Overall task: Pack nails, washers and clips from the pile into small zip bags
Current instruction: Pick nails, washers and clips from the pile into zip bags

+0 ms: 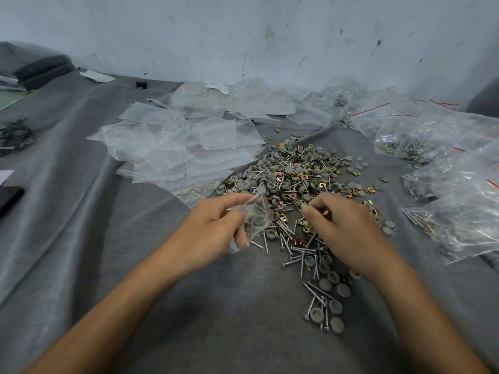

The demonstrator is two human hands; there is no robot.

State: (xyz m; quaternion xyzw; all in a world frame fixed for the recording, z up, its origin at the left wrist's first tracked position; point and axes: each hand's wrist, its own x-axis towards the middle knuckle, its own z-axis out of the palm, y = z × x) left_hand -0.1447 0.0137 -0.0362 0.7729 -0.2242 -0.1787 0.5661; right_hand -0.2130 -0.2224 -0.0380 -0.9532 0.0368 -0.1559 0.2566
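Note:
A pile (294, 176) of silver nails, grey round washers and brass clips lies on grey cloth in the middle. My left hand (216, 228) grips a small clear zip bag (256, 214) that holds several grey washers, just left of the pile's near edge. My right hand (343, 225) hovers over the pile's near side with fingers curled and thumb against forefinger; whether it pinches a piece is hidden. More nails and washers (321, 298) trail toward me below the right wrist.
Empty clear zip bags (172, 147) lie spread at the left and back. Filled bags (453, 195) are heaped at the right. A dark phone (9, 198) lies at the left edge, black items (16, 136) further back. The blue wall (243, 36) closes the back.

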